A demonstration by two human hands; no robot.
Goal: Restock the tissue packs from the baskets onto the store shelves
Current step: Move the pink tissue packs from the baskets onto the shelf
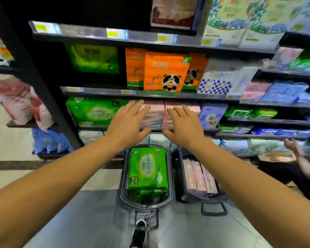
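Note:
Two dark baskets stand on the floor before the shelves. The left basket [123,178] holds green tissue packs [148,169]. Pink tissue packs [199,176] fill the right basket [184,187]. On the third shelf down, two pink packs [157,111] sit side by side. My left hand [128,122] reaches toward the left pink pack with straight spread fingers. My right hand [183,125] hovers in front of the right pink pack, fingers straight. Neither hand holds anything.
A green pack [93,111] lies left of the pink ones, a lilac pack [211,115] to their right. Orange panda packs [166,72] stand one shelf up. Another person's arm [301,158] reaches at the low right. A black shelf post [43,90] rises at left.

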